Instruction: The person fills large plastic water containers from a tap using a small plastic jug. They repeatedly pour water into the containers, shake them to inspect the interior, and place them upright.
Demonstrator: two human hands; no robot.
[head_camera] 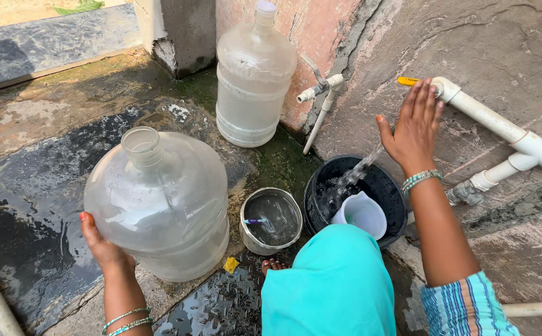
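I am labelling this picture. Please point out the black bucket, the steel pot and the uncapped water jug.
black bucket point(390, 186), head view, inner far wall
steel pot point(250, 239), head view, outer left wall
uncapped water jug point(165, 205), head view, clear body

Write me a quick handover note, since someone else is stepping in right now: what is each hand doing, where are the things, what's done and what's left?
Left hand: steadies the big clear water jug, uncapped, seemingly empty, tilted on the wet floor.
Right hand: open, at the tap on the white pipe; grip unclear.
Water runs into the black bucket, which holds a white mug. A steel pot with water stands beside it. A second jug, capped, stands by the wall.
Done: tap on, bucket filling.
Left: probably the held jug, unfilled.
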